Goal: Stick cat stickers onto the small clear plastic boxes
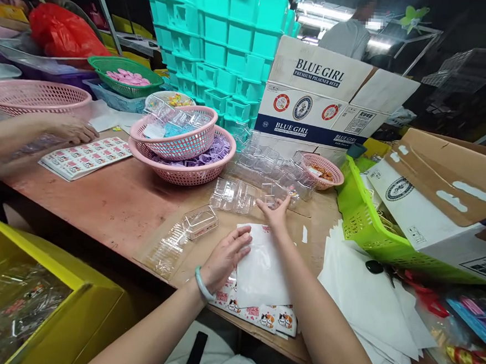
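Note:
My right hand reaches forward, thumb and fingers on either side of a small clear plastic box among other clear boxes. My left hand holds nothing; its fingers are slightly bent and apart beside a white paper sheet. Beneath that sheet lie sticker sheets printed with cartoon cats. An open clear box rests on the brown cardboard, left of my hands. Farther forward is another clear box.
Pink baskets hold purple and blue pieces. A yellow-green basket and cartons stand right and behind. White sheets lie at right, a yellow bin at lower left. Another person's hand is near sticker sheets at left.

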The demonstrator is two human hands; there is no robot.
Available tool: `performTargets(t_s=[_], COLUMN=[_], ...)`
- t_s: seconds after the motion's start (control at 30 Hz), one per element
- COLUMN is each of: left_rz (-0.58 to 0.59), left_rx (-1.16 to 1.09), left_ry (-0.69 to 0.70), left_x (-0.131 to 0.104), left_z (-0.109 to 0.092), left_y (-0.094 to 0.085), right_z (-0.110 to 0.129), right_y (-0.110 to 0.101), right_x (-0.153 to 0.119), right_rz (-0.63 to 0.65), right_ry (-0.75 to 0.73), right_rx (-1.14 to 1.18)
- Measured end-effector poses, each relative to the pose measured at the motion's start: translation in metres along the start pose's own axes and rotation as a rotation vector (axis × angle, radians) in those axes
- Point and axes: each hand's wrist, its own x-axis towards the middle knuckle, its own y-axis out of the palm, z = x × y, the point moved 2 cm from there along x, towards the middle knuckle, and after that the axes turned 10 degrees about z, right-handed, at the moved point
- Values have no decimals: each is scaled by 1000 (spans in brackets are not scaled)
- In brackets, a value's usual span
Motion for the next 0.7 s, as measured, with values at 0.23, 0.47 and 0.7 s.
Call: performTargets(t_s=[0.23, 0.47, 0.7], left_rz=[187, 319, 127], left_rx=[11, 186, 71], left_ry=[55, -170, -72], left_x=[6, -13, -27], left_z=[-31, -8, 31], left_y=[18, 19, 17], right_z=[65, 62, 58], right_y=[-65, -114, -108], right_x=[-54, -82, -129], right_rz=[781, 899, -99], right_ry=[71, 207, 220], right_rx=[214, 241, 221])
